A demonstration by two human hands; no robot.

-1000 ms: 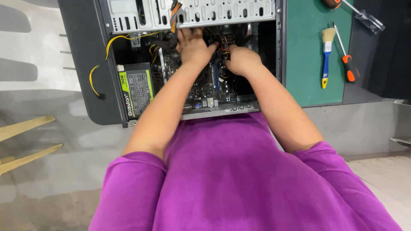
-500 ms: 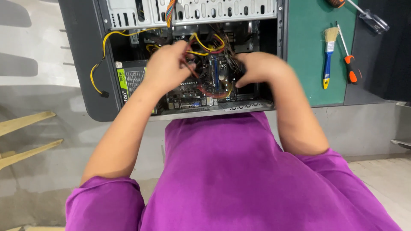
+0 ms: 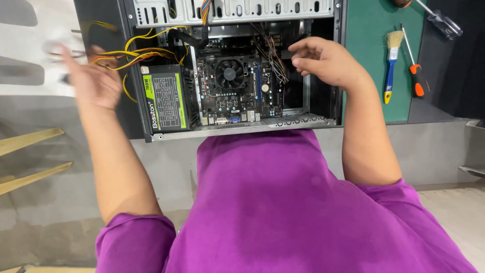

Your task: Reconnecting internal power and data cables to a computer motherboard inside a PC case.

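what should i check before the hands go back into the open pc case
1. Left hand clear of the case: ok, it is out to the side, blurred.
2. Yellow cables off the motherboard: ok, they trail left over the power supply.
3. Cooler fan unobstructed: ok.
4. Right hand grip: cannot tell, fingers curled near thin wires.
5. Brush and screwdriver within reach: ok, on the green mat.

A grey workbench [image 3: 434, 146] carries a green mat [image 3: 366, 60] along its right side. Below lies a pale concrete floor [image 3: 45, 222], with light wooden slats [image 3: 30, 156] at the left edge.
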